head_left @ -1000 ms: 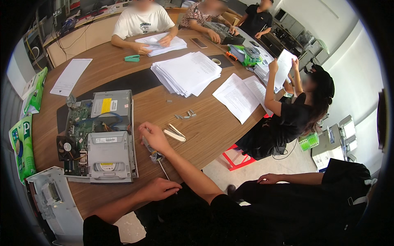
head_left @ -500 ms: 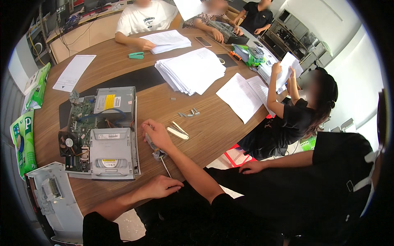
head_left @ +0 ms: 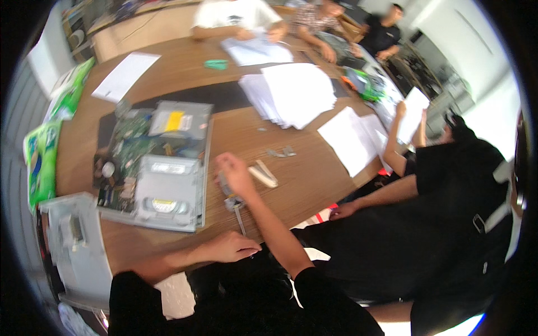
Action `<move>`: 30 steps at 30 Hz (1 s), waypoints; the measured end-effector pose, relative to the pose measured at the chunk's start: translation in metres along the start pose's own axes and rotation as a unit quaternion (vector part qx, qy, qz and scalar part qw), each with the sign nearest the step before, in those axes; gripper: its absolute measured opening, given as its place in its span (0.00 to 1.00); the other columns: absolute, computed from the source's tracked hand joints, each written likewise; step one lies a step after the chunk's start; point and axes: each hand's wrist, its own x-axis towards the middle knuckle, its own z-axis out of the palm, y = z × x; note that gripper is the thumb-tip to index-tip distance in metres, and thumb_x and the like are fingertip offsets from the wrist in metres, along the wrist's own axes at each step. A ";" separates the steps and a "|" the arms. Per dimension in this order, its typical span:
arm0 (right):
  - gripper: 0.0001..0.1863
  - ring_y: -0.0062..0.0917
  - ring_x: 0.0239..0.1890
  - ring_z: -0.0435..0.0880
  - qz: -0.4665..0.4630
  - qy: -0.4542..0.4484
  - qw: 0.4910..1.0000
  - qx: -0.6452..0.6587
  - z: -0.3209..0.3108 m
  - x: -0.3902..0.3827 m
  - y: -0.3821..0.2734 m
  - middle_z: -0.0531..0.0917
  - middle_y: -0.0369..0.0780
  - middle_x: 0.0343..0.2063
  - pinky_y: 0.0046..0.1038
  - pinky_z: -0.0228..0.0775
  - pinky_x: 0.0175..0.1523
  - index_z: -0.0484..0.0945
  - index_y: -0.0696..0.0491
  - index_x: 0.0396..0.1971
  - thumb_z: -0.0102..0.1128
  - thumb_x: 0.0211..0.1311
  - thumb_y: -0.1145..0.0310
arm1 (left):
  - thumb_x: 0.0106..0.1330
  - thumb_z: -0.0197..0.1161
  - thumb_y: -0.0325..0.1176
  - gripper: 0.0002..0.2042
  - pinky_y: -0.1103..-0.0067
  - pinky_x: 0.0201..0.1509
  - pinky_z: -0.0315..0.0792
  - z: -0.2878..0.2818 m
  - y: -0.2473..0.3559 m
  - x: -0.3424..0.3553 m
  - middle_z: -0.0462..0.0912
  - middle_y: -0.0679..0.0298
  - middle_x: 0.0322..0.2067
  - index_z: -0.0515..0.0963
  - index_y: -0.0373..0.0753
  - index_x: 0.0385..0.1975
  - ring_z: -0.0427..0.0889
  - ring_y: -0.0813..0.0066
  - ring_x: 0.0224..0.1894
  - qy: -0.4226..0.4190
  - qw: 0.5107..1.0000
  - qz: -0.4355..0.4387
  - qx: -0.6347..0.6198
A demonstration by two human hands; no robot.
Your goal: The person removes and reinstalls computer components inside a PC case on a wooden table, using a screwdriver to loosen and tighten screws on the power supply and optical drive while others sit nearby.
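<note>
My right hand [head_left: 232,172] is closed on the upper end of a screwdriver [head_left: 240,219] with a clear handle, on the table beside the opened computer unit [head_left: 168,185]. The metal shaft points toward me. Close to its tip, at the table's near edge, my left hand [head_left: 232,247] is pinched closed, and whatever it holds is too small to make out. The unit lies flat with its green circuit board [head_left: 131,145] and grey drive [head_left: 168,168] exposed. A cream folding tool [head_left: 263,175] lies right of my right hand.
A grey casing panel [head_left: 78,246] lies at the near left, below green packets [head_left: 42,165]. Small metal pieces [head_left: 282,152] and a paper stack [head_left: 297,95] lie farther off. Co-workers sit around the far and right sides; one person in black [head_left: 386,241] is close on my right.
The view has shifted and blurred, so the table's things appear farther right. Both hands keep about the same place by the screwdriver. The person at the far side has moved their hands over the papers.
</note>
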 end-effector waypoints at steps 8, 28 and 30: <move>0.10 0.21 0.21 0.81 0.033 -0.007 0.999 0.014 -0.001 -0.001 -0.001 0.80 0.38 0.21 0.23 0.72 0.25 0.76 0.56 0.38 0.50 0.72 0.65 | 0.66 0.61 0.34 0.09 0.68 0.41 0.80 0.002 -0.006 -0.001 0.86 0.58 0.35 0.83 0.40 0.42 0.86 0.59 0.36 -0.026 0.999 -0.020 0.027; 0.10 0.16 0.19 0.75 0.017 -0.049 0.999 0.011 -0.017 -0.005 -0.013 0.74 0.31 0.19 0.20 0.67 0.22 0.76 0.51 0.39 0.50 0.72 0.62 | 0.66 0.60 0.34 0.07 0.64 0.35 0.75 0.006 -0.009 0.003 0.83 0.57 0.30 0.80 0.40 0.39 0.83 0.55 0.33 0.009 0.998 0.059 0.026; 0.13 0.15 0.19 0.74 -0.067 -0.098 0.990 -0.071 -0.009 -0.036 -0.064 0.74 0.31 0.18 0.19 0.65 0.22 0.76 0.54 0.48 0.51 0.70 0.65 | 0.65 0.60 0.34 0.07 0.64 0.34 0.74 0.008 -0.004 0.004 0.83 0.57 0.28 0.79 0.40 0.38 0.82 0.54 0.32 0.034 0.997 0.060 0.031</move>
